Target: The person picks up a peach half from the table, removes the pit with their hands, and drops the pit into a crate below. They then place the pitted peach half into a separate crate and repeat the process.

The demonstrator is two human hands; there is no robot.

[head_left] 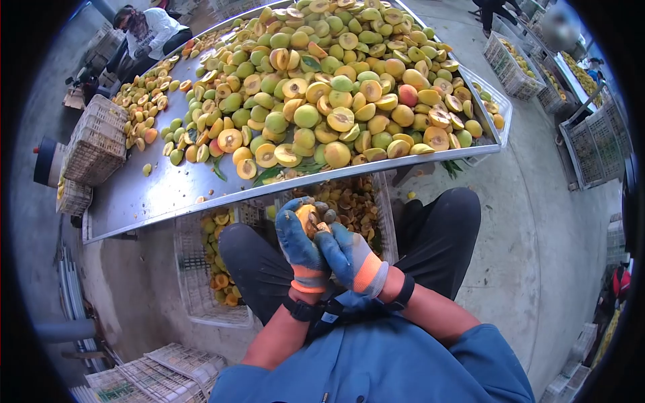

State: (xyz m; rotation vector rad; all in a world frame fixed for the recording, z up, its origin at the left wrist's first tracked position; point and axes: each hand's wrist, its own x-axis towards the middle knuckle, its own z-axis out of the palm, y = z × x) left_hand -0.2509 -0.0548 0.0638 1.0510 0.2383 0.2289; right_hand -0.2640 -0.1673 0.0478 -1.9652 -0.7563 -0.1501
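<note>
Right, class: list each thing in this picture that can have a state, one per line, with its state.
left hand: gloved, gripping the fruit
right hand: gloved, gripping the same fruit
fruit in hands: split, orange flesh showing
fruit on metal table: heaped, many halved, some whole
crate under table: partly filled with fruit pieces
stacked crates: piled beside the table

A: How is the light?

B: Bright, even daylight, soft all over. The metal table [148, 195] gives a pale sheen, not harsh glare. Shadows are faint; a dim patch lies under the table's near edge, over the crates [201, 295].

A: Any distortion?

B: Strong fisheye. The table edge bows, and the corners go black in a round vignette.

A: Sharpness?

B: The heap of fruit [322, 87] is crisp in the middle. Toward the rim things smear, and one spot at the upper right is blurred out.
</note>
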